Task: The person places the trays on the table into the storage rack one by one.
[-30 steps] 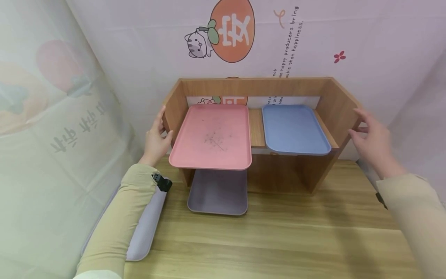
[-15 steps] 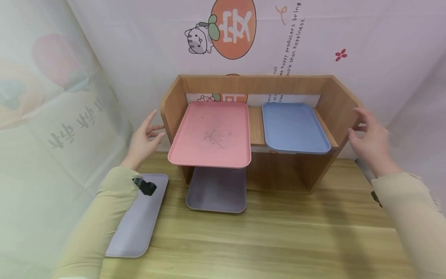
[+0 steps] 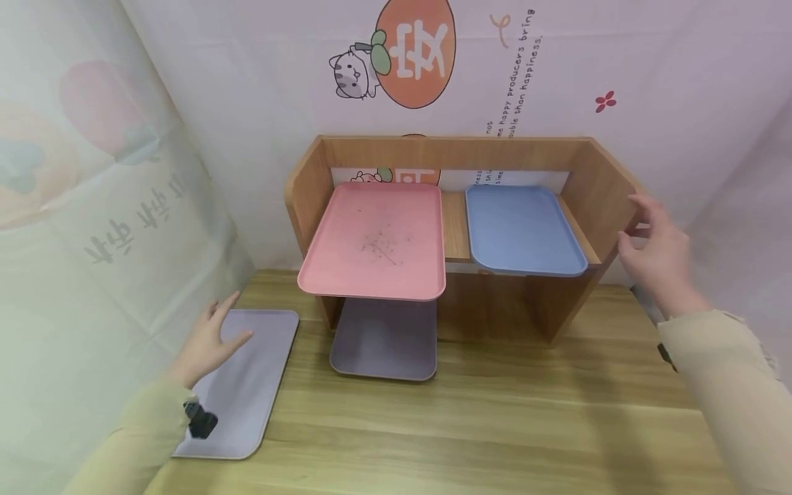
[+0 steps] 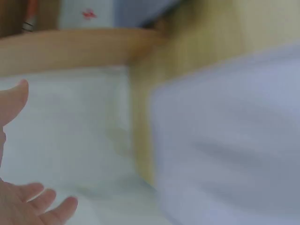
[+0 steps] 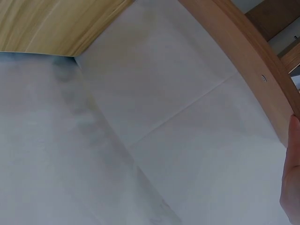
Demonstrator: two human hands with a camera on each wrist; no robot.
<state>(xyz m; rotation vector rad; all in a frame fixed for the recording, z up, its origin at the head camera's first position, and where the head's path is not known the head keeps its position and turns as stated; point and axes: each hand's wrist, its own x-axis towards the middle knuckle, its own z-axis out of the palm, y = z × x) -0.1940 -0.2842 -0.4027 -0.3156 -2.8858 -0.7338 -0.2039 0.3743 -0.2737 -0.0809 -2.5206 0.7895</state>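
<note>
My left hand (image 3: 204, 344) hangs over the lilac tray (image 3: 266, 385) lying on the table at the left, its thumb and fingers spread apart and holding nothing. In the left wrist view the lilac tray (image 4: 229, 140) is blurred, and the thumb and fingertips show at the left edge. At the right end of a small wooden desk shelf (image 3: 458, 152), my right hand (image 3: 658, 254) grips the side panel by its front edge; the thumb (image 5: 293, 140) lies against the wood in the right wrist view. On the shelf lie a pink tray (image 3: 377, 240) and a blue tray (image 3: 522, 230), side by side.
A darker purple tray (image 3: 383, 344) sits in the lower left compartment, sticking out in front. The pink tray overhangs the shelf's front. Printed cloth (image 3: 544, 82) hangs behind and on both sides of the wooden table (image 3: 464, 433).
My left hand has let go of the shelf's left side and moved down and left, over the lilac tray. The right hand has stayed at the right panel; the trays have not moved.
</note>
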